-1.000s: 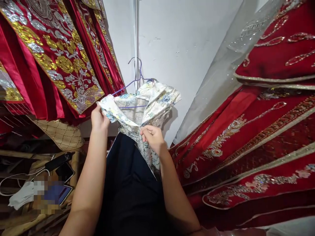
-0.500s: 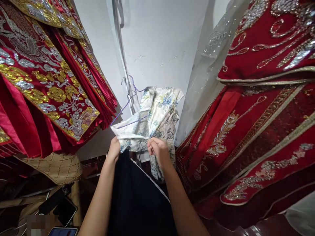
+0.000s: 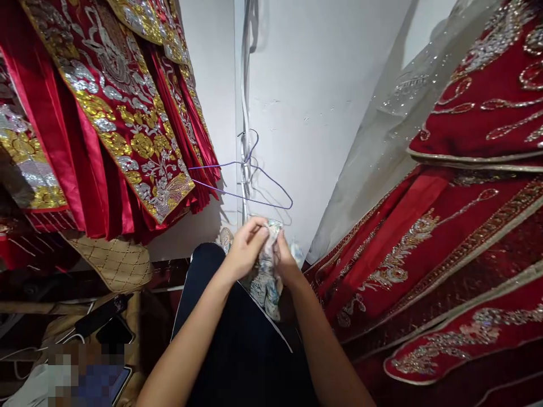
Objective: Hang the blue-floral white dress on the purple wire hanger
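Head view. The left hand and right hand were together at the centre of the frame, fingers of both clamped on a bunched floral garment of pale fabric with a blue and yellow print. The garment was gathered into a small wad between the two hands, its loose end hanging down against a dark fabric panel below the forearms. A blue wire hanger hung bare just above the hands, against the white wall. Red embroidered robes with gold and silver thread hung to the left; further red embroidered garments filled the right side, with a sheer sequinned veil beside them. A quilted gold cushion and a dark phone lay at lower left.

Handling, as judged: the garment appeared light, thin and soft, likely smooth and inclined to slip, collapsing wherever unsupported. A pinch on a seam, hem or the collar would hold better than a grasp on gathered cloth.

Change from the earlier frames: the garment was previously draped on the hanger, spread open with the hands well apart at its lower edge. It had since come off the hanger, which now stood empty, and the hands had closed together around the bundled cloth lower down.
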### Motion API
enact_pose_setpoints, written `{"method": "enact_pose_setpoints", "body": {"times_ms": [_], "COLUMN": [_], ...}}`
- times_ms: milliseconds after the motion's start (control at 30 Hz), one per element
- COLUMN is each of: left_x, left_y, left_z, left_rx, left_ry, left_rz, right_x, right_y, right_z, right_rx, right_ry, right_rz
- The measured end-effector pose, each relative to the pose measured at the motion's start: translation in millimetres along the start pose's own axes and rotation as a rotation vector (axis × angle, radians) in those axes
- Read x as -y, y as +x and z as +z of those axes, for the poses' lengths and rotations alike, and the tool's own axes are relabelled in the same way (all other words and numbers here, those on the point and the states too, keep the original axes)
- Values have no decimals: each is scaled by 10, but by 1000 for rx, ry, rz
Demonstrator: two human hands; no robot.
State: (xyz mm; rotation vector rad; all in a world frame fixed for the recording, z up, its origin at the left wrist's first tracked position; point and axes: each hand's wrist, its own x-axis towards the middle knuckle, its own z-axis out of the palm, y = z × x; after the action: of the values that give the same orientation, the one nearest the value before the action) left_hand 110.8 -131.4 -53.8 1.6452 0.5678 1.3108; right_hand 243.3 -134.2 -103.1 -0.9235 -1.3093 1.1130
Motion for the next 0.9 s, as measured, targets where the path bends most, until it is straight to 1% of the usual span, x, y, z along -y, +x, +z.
{"method": "enact_pose_setpoints", "body": {"times_ms": [67, 100, 167, 200, 233, 300, 367, 400, 433, 467, 500, 533, 567, 600, 633, 667, 700, 767, 833, 900], "left_x": [-57, -80, -105, -103, -90, -30, 66, 120, 173, 221, 261, 290, 306, 309, 301, 283, 259, 202, 153, 126], "left_y": [17, 31, 57, 64, 62, 24, -55, -102, -146, -182, -205, -211, -199, -169, -124, -70, -15, 67, 76, 3], "left_z": [57, 59, 16, -22, -66, -154, -232, -269, -306, -347, -395, -453, -520, -597, -680, -768, -856, -1022, -1167, -1299], "left_rx": [41, 44, 26, 27, 45, 141, 275, 345, 419, 486, 532, 547, 527, 473, 405, 348, 314, 283, 252, 228], "left_ry": [164, 242, 349, 362, 347, 275, 244, 265, 306, 362, 433, 523, 631, 752, 875, 992, 1091, 1230, 1311, 1354], "left_rz": [69, 114, 189, 197, 177, 67, -55, -102, -137, -159, -169, -171, -164, -149, -136, -131, -135, -152, -164, -175], "right_x": [119, 179, 301, 363, 427, 556, 683, 744, 801, 852, 893, 918, 922, 901, 851, 775, 674, 429, 186, 0], "right_y": [-19, -25, -35, -43, -53, -80, -88, -73, -36, 24, 112, 225, 362, 517, 686, 860, 1033, 1347, 1581, 1709], "right_z": [-24, -31, -46, -57, -72, -119, -200, -254, -317, -386, -457, -526, -587, -636, -666, -674, -657, -557, -408, -281], "right_rx": [85, 122, 222, 296, 379, 515, 574, 561, 514, 433, 317, 179, 42, -73, -156, -186, -195, -123, -49, -18], "right_ry": [185, 234, 230, 193, 142, 14, -154, -247, -336, -411, -463, -493, -502, -493, -469, -430, -375, -311, -377, -469], "right_rz": [51, 72, 120, 153, 187, 239, 264, 245, 190, 103, -12, -138, -253, -337, -386, -387, -348, -204, -148, -171]}}
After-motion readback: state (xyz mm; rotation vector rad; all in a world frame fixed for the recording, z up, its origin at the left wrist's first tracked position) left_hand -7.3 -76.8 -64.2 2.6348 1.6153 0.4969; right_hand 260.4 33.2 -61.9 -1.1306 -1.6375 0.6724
